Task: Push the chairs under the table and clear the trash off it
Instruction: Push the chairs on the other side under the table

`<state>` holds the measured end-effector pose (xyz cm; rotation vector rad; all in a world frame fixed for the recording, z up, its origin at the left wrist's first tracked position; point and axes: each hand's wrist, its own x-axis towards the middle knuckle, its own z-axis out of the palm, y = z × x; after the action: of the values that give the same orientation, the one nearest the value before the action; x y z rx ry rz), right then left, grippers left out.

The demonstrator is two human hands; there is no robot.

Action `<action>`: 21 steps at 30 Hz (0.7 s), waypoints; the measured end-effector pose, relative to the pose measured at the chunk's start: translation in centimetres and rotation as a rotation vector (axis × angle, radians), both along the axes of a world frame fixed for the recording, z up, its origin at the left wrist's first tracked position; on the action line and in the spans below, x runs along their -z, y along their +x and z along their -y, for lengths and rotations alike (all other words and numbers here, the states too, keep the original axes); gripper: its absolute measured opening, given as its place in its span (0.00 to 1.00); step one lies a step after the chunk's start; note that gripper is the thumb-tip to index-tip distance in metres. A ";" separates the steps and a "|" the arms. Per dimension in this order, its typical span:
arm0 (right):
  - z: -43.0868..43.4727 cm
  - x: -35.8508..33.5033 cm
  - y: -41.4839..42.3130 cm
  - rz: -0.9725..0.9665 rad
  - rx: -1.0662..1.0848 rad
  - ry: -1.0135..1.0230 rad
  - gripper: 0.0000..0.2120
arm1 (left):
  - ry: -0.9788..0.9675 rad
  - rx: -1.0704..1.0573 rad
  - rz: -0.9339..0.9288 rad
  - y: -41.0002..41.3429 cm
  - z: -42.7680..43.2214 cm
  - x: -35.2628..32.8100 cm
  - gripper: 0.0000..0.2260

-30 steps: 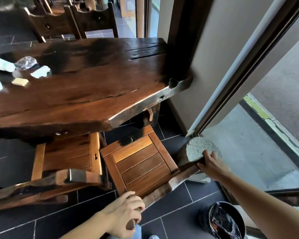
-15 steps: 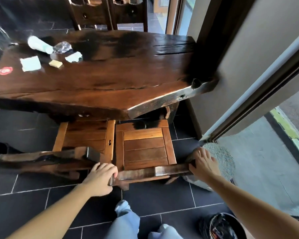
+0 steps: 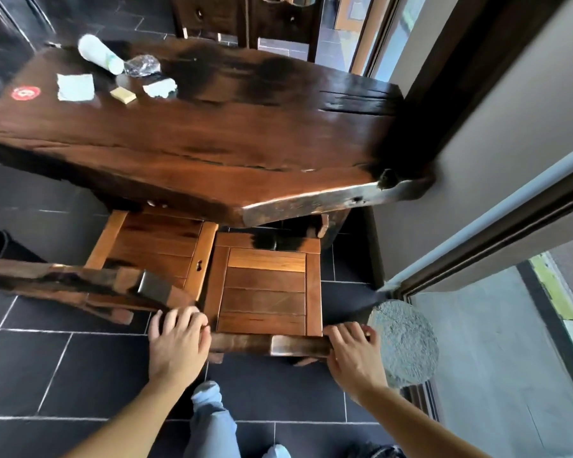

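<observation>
Both my hands are gripping low in front of me.
My left hand (image 3: 177, 345) and right hand (image 3: 353, 357) are reaching forward on bare, outstretched forearms, palms down, fingers curling over opposite ends of the chair back (image 3: 268, 345).

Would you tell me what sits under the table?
The front of the left chair is tucked under; the right chair barely reaches the edge. The tabletop hides anything deeper.

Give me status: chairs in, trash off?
Done: nothing fully. In hand: left hand and right hand hold the right chair by its backrest, seat only partly under the table. Left: finish it, push in the left chair, then clear the cup, napkin and scraps.
</observation>
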<state>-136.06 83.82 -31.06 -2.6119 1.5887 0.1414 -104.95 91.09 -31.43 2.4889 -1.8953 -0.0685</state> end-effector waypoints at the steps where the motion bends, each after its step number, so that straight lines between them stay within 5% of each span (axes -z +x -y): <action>1: 0.1 0.2 -0.1 0.021 -0.028 -0.021 0.16 | -0.010 0.003 0.002 0.0 0.1 0.0 0.14; 13: 5.2 0.1 0.8 0.068 -0.070 0.002 0.13 | -0.061 -0.001 0.022 1.3 5.3 0.0 0.13; 21: 12.5 -0.9 2.4 -0.046 0.017 0.095 0.23 | -0.055 0.017 -0.013 1.9 12.1 0.2 0.13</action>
<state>-133.67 71.29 -30.13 -2.5407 1.5774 0.2708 -103.00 79.04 -31.67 2.4321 -1.8867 -0.0317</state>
